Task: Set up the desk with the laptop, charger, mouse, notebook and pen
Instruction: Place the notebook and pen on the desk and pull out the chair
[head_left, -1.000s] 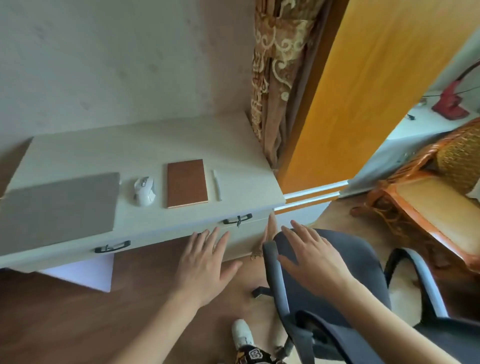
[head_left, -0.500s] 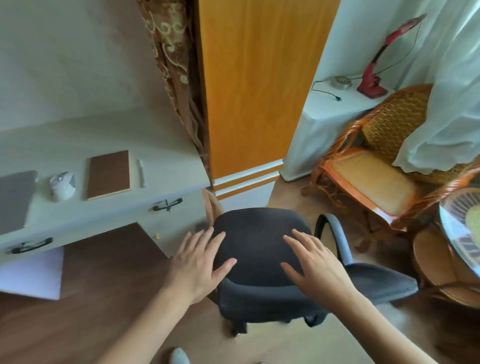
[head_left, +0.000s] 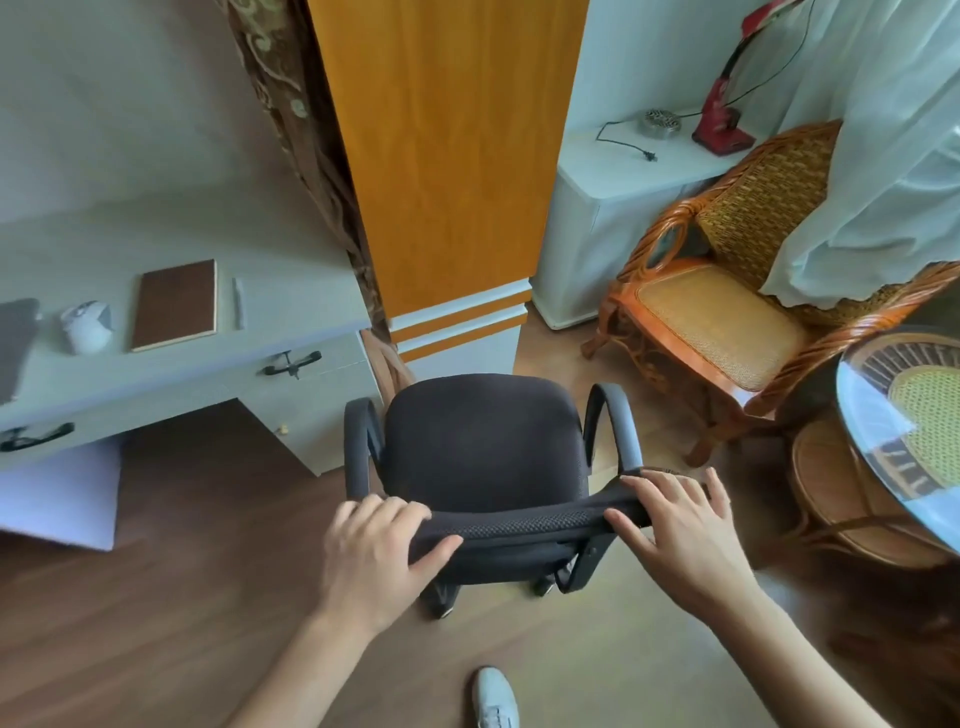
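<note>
On the pale desk (head_left: 291, 312) at the left lie a closed grey laptop (head_left: 13, 343), cut off by the frame edge, a white mouse (head_left: 87, 326), a brown notebook (head_left: 174, 304) and a white pen (head_left: 238, 302), side by side. No charger is in view. A black office chair (head_left: 480, 447) stands right of the desk, its seat facing away from me. My left hand (head_left: 376, 551) grips the left end of the backrest's top edge. My right hand (head_left: 685, 525) rests on the right end, fingers spread over it.
An orange door panel (head_left: 441, 156) rises behind the chair, with a patterned curtain (head_left: 291, 104) beside it. A rattan armchair (head_left: 727, 291) and a glass-topped rattan table (head_left: 904, 410) stand at the right. A white cabinet (head_left: 623, 171) carries a red lamp. My shoe (head_left: 496, 699) shows below.
The view has swung right, away from the desk and over the chair. Both hands have come down from above the seat onto the top of the backrest.
</note>
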